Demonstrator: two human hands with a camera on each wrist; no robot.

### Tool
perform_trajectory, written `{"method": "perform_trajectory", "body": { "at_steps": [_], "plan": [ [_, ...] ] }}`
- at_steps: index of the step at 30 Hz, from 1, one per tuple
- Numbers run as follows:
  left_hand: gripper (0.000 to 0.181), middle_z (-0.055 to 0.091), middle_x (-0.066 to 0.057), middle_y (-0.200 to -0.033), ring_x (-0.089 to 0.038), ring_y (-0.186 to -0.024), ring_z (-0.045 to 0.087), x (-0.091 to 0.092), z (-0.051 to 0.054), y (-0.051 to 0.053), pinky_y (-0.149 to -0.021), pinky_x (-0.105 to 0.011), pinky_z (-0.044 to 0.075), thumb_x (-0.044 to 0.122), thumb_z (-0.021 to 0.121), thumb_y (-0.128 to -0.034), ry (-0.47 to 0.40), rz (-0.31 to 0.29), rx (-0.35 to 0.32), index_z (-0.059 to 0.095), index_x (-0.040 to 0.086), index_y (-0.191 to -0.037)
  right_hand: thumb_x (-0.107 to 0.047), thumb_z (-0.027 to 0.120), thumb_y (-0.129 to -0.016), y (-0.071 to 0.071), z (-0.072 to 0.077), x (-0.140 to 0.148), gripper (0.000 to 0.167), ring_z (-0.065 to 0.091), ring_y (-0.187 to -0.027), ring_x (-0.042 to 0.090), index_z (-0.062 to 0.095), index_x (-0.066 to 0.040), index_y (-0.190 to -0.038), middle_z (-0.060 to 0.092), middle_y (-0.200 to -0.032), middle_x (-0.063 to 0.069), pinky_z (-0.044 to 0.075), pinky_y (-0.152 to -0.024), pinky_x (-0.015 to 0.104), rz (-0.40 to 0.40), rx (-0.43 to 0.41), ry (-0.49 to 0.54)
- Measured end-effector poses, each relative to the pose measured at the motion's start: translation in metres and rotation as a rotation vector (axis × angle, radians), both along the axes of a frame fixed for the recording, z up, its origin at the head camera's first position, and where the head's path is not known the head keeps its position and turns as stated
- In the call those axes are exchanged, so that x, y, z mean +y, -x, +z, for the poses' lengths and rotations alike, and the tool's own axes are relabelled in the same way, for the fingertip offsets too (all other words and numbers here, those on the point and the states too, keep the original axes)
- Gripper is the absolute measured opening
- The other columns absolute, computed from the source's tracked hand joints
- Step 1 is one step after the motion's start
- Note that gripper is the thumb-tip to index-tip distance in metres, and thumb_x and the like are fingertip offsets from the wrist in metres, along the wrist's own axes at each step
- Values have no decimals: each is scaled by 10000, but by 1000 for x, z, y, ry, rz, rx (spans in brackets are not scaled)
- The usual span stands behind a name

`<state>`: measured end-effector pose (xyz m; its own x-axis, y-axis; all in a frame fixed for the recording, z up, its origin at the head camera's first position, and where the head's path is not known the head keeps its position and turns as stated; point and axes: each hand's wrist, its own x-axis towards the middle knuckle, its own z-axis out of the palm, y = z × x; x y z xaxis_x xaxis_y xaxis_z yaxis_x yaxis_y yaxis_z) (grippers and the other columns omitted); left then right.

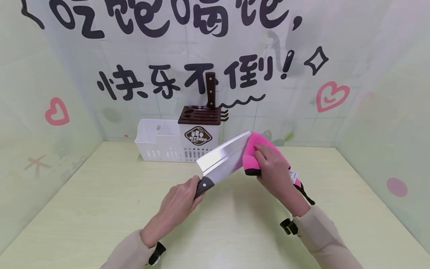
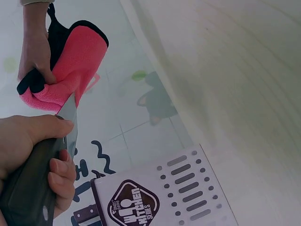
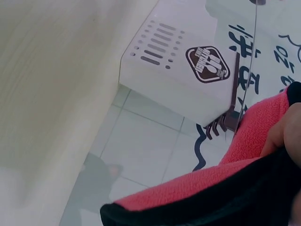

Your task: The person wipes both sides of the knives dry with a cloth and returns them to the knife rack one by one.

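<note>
Evidently a two-handed hold: cleaver [image 1: 223,158] mid-frame, raised over the counter [image 1: 100,209], its far end covered by the cloth [image 1: 250,163].
From my end, I see the left hand [image 1: 178,200] gripping the dark handle [image 1: 204,185] and the right hand [image 1: 273,164] grasping the pink cloth. I judge the cleaver stiff and fairly heavy, its smooth blade slippery, so the handle is the place to hold; the cloth should be soft and light. I take the upper-left edge as the sharp one. With the rack [image 1: 199,149] close behind, I'd find more room toward the bottom of the frame.
</note>
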<state>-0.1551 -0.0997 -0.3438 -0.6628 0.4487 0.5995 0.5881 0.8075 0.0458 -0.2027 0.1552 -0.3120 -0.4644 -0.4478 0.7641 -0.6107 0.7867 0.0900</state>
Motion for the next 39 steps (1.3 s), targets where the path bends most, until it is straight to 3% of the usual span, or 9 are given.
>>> {"method": "perform_trajectory", "body": {
  "at_steps": [10,16,24,32,39],
  "plan": [
    [283,541,-51,-650,-124,-474,491,5,-1,1,-393,-222,385,140,692,-750,15,-2,-9,448,16,-824,-85,796,-619,-13,-5,-18,345,594,-941,323,583,1,-876,621,-1013,183,500,-784,410,-64,58,-209],
    [281,536,-49,-647,-125,-471,484,5,-1,2,-391,-228,382,142,687,-754,15,0,-12,445,17,-825,-81,759,-670,-16,-7,-20,265,601,-914,304,591,-16,-864,630,-984,163,503,-778,399,-63,98,-261],
    [283,541,-53,-652,-119,-476,485,7,-2,2,-394,-214,379,147,688,-756,6,-9,-26,450,11,-827,-101,789,-627,-21,-6,-19,323,592,-788,263,581,-27,-863,612,-848,107,503,-738,362,-57,101,-250],
    [271,515,-38,-628,-105,-461,450,10,-1,4,-389,-199,351,140,679,-761,7,1,-33,447,13,-819,-130,766,-677,-30,-9,-34,251,582,-778,230,605,-48,-850,608,-829,79,493,-750,346,56,165,-323],
    [269,502,-34,-623,-107,-460,452,11,0,5,-390,-194,359,141,677,-767,9,6,-41,445,16,-821,-81,629,-780,-36,-8,-42,72,575,-828,210,604,-82,-847,597,-897,66,452,-781,345,116,168,-384]
  ]
}}
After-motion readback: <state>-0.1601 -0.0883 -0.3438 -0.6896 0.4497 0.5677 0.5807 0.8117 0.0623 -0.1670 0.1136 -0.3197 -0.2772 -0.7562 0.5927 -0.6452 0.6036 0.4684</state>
